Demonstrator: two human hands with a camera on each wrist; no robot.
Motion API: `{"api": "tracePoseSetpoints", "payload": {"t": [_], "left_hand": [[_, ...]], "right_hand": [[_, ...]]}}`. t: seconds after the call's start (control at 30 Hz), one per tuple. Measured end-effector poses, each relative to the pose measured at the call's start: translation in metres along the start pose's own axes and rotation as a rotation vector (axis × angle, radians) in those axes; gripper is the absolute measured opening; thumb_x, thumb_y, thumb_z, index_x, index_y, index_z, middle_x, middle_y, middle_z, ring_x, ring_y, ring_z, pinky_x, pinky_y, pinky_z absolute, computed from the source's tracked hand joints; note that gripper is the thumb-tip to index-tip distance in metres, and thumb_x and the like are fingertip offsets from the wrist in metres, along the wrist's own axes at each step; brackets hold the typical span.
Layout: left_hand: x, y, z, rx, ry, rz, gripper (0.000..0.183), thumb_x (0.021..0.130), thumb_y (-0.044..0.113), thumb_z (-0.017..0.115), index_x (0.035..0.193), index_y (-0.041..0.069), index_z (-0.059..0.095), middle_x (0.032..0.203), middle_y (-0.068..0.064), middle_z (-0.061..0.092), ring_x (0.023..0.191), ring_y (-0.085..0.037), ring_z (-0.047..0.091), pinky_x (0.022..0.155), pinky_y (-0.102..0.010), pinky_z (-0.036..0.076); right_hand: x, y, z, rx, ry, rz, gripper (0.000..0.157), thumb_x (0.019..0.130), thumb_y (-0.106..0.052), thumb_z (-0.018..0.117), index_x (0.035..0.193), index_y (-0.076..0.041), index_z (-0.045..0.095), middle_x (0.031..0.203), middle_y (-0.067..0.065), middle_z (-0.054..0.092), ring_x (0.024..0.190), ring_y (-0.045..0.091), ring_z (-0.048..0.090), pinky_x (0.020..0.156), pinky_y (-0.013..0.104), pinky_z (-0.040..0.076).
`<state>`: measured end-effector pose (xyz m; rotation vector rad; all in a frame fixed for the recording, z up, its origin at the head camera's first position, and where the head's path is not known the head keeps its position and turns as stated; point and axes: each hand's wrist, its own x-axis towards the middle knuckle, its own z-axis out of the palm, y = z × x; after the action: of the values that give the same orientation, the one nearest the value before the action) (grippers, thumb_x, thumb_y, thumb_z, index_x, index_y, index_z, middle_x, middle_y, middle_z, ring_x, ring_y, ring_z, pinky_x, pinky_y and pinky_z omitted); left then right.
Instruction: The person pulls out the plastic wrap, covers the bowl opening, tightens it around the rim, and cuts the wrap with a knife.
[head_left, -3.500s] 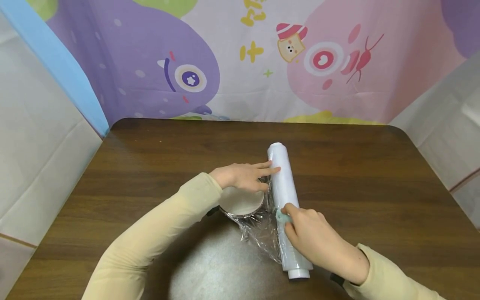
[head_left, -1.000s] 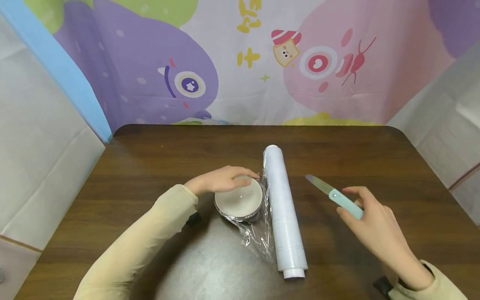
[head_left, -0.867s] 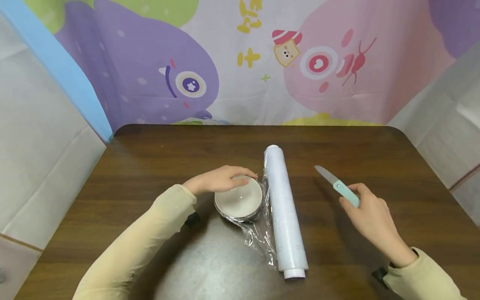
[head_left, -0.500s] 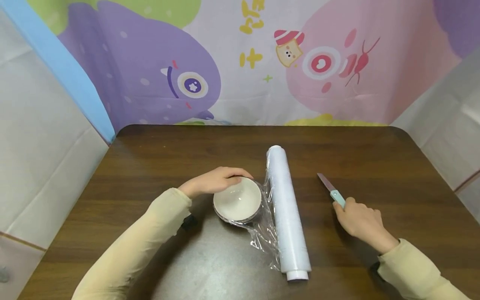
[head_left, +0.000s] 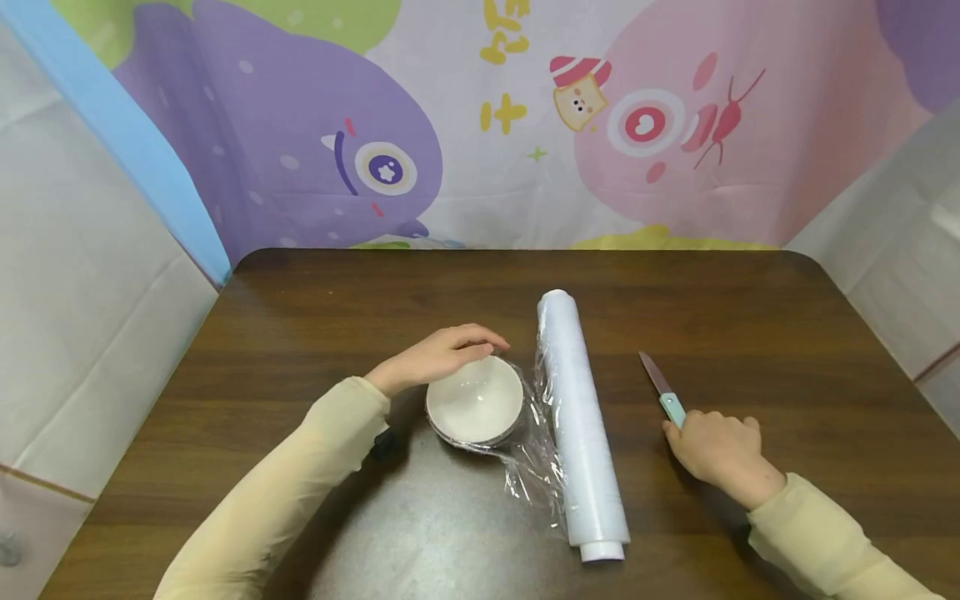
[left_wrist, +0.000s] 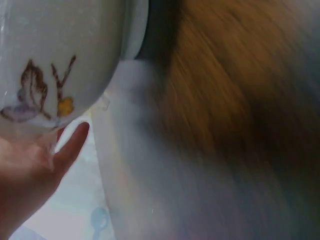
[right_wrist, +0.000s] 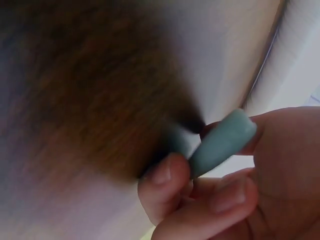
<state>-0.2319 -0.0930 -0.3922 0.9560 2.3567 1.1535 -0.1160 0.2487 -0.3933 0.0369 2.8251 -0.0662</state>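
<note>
A white bowl (head_left: pixel 477 402) stands left of the table's middle, with cling film (head_left: pixel 531 462) around its outside and trailing toward the roll. My left hand (head_left: pixel 442 354) lies at the bowl's far left rim, its fingers loosely bent along the edge. In the left wrist view, a finger extends beside the bowl (left_wrist: pixel 65 65), which has a painted leaf and flower pattern. My right hand (head_left: pixel 718 450) grips the mint-green handle of a knife (head_left: pixel 672 409) low over the table, blade pointing away. The right wrist view shows the knife handle (right_wrist: pixel 225 142) among my fingers.
A long roll of cling film (head_left: pixel 581 417) lies between the bowl and the knife, pointing away from me. The dark wooden table (head_left: pixel 405 292) ends at a printed cloth backdrop (head_left: pixel 495 192), with pale cloth walls at both sides.
My right hand has left the roll with the knife, moved right and lowered it toward the table. My left hand has shifted from the film beside the roll back to the bowl's rim.
</note>
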Motion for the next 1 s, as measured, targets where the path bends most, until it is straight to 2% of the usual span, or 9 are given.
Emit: {"api": "tracePoseSetpoints", "payload": {"t": [0.13,0.23,0.4,0.6,0.73,0.83,0.9,0.93,1.0], "left_hand": [[0.005,-0.001,0.004,-0.217,-0.067,0.029,0.033,0.098,0.021,0.040,0.121,0.008,0.058,0.122,-0.004,0.059,0.119,-0.013,0.048,0.103,-0.033,0.032],[0.006,-0.001,0.007,-0.305,-0.094,0.020,0.033,0.098,0.020,0.039,0.118,0.006,0.061,0.118,-0.005,0.061,0.116,-0.013,0.051,0.103,-0.031,0.032],[0.006,0.000,0.007,-0.286,-0.092,-0.017,0.033,0.098,0.023,0.039,0.113,0.009,0.064,0.114,-0.001,0.064,0.116,-0.011,0.051,0.103,-0.032,0.031],[0.007,-0.001,0.008,-0.262,-0.073,-0.029,0.033,0.097,0.024,0.039,0.112,0.011,0.065,0.113,0.001,0.064,0.114,-0.009,0.051,0.102,-0.031,0.033],[0.006,-0.001,0.010,-0.266,-0.066,-0.021,0.033,0.097,0.024,0.039,0.112,0.011,0.065,0.113,0.000,0.064,0.114,-0.010,0.051,0.102,-0.031,0.034],[0.005,-0.002,0.010,-0.279,-0.055,-0.019,0.032,0.097,0.023,0.039,0.111,0.010,0.065,0.113,0.000,0.064,0.114,-0.010,0.052,0.101,-0.031,0.034],[0.004,-0.004,0.011,-0.286,-0.042,-0.024,0.032,0.097,0.024,0.039,0.111,0.012,0.066,0.113,0.001,0.064,0.114,-0.009,0.052,0.101,-0.030,0.035],[0.003,-0.005,0.011,-0.294,-0.036,-0.026,0.032,0.097,0.024,0.039,0.111,0.012,0.066,0.113,0.001,0.064,0.114,-0.009,0.052,0.101,-0.030,0.035],[0.002,-0.007,0.012,-0.314,-0.027,-0.038,0.033,0.097,0.025,0.039,0.112,0.013,0.065,0.114,0.002,0.063,0.115,-0.009,0.051,0.101,-0.031,0.034]], "right_hand": [[0.000,0.000,-0.001,-0.001,-0.020,-0.004,0.046,0.093,-0.040,0.040,0.066,-0.005,0.051,0.063,0.010,0.053,0.059,0.028,0.053,0.059,0.045,0.037],[0.001,0.002,-0.001,0.001,-0.025,-0.015,0.047,0.092,-0.043,0.040,0.068,-0.004,0.052,0.064,0.010,0.053,0.059,0.027,0.052,0.057,0.043,0.038],[0.002,0.000,-0.004,-0.020,-0.016,-0.040,0.052,0.093,-0.046,0.036,0.064,-0.006,0.050,0.061,0.009,0.052,0.057,0.026,0.052,0.061,0.045,0.036],[0.002,-0.008,-0.031,-0.057,-0.051,-0.061,0.056,0.096,-0.046,0.029,0.064,-0.007,0.054,0.064,0.009,0.057,0.061,0.027,0.053,0.070,0.047,0.032],[0.002,-0.021,-0.048,-0.058,0.020,-0.112,0.048,0.096,-0.036,0.032,0.075,-0.002,0.058,0.070,0.013,0.060,0.066,0.030,0.057,0.068,0.047,0.035],[0.000,-0.040,-0.054,0.060,0.159,-0.185,0.037,0.095,-0.029,0.037,0.078,-0.002,0.056,0.062,0.008,0.054,0.055,0.022,0.052,0.058,0.039,0.038],[-0.002,-0.057,-0.057,0.228,0.226,-0.254,0.030,0.094,-0.025,0.040,0.083,-0.003,0.056,0.064,0.005,0.055,0.055,0.017,0.051,0.055,0.033,0.039],[-0.003,-0.067,-0.059,0.357,0.223,-0.290,0.027,0.094,-0.023,0.042,0.084,-0.003,0.056,0.067,0.006,0.056,0.057,0.015,0.051,0.055,0.031,0.040],[-0.005,-0.088,-0.061,0.673,0.120,-0.334,0.026,0.095,-0.021,0.041,0.098,0.000,0.056,0.085,0.012,0.060,0.073,0.020,0.057,0.067,0.031,0.046]]}}
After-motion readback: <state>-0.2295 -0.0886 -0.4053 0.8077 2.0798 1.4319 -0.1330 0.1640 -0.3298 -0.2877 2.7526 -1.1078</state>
